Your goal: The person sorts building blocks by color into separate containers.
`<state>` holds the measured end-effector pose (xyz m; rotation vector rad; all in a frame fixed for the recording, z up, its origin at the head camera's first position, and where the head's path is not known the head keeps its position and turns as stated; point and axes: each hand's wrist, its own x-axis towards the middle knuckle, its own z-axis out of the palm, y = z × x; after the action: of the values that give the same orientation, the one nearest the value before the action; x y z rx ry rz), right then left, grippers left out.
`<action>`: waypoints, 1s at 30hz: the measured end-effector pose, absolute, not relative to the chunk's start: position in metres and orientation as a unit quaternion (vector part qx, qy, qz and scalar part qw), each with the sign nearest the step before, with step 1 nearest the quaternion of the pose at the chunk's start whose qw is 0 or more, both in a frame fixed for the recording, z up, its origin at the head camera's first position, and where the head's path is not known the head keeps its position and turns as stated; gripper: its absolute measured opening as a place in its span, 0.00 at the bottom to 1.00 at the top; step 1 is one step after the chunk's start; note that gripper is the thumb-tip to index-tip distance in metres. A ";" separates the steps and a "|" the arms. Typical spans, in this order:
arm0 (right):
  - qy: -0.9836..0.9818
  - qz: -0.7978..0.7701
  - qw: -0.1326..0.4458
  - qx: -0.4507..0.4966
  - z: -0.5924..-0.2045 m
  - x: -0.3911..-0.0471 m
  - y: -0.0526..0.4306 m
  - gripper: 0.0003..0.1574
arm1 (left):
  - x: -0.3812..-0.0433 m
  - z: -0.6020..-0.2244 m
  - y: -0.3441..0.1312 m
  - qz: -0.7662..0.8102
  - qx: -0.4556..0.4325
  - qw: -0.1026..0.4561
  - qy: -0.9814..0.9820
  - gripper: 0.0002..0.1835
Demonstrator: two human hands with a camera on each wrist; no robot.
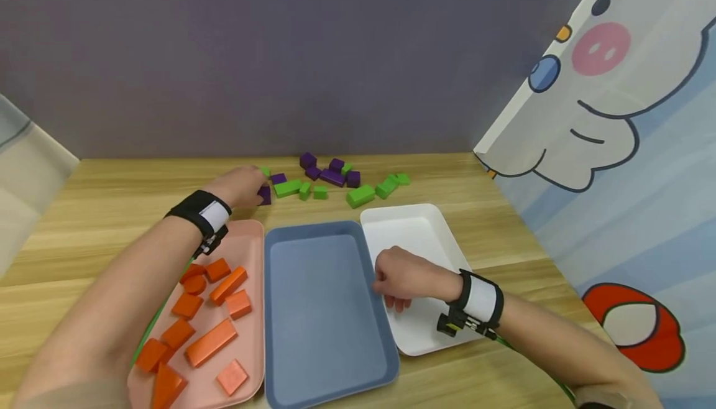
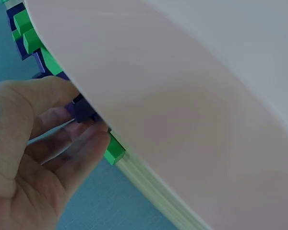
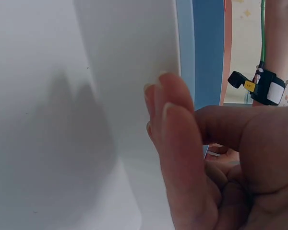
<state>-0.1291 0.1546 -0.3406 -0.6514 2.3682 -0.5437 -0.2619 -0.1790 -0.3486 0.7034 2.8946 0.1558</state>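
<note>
Eleven orange blocks (image 1: pixel 211 342) showing in the pink tray (image 1: pixel 252 347), my left forearm (image 1: pixel 123 291) blocking part of it! Blue tray (image 1: pixel 324 309) just beside, room across its floor; white tray (image 1: pixel 403 229) next. My right grip (image 1: pixel 405 275) hangs over white's left rim, fingers loosely bent. Beyond pink's far edge, my left grip (image 1: pixel 237 186) pinches a purple block (image 2: pixel 83 110)! Six more purples (image 1: pixel 332 177) beside it, greens (image 1: pixel 360 196) among them, grey wall (image 1: pixel 252 55) behind.
</note>
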 end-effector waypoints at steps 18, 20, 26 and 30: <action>0.891 -0.234 0.315 -0.230 -0.343 -0.131 0.161 0.20 | -0.221 -0.320 -0.165 0.091 0.316 0.017 0.944 0.11; 0.890 -0.237 0.314 -0.229 -0.343 -0.132 0.162 0.20 | -0.210 -0.318 -0.158 0.089 0.346 0.007 0.934 0.12; 0.890 -0.234 0.316 -0.229 -0.345 -0.133 0.161 0.19 | -0.177 -0.324 -0.136 0.070 0.417 -0.009 0.906 0.14; 0.890 -0.235 0.318 -0.227 -0.345 -0.133 0.160 0.19 | -0.162 -0.328 -0.127 0.050 0.433 0.029 0.900 0.17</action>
<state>-0.1333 0.1603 -0.3454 -0.5975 2.3423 -0.6188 -0.1617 -0.1273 -0.3284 1.3353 2.7758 0.1552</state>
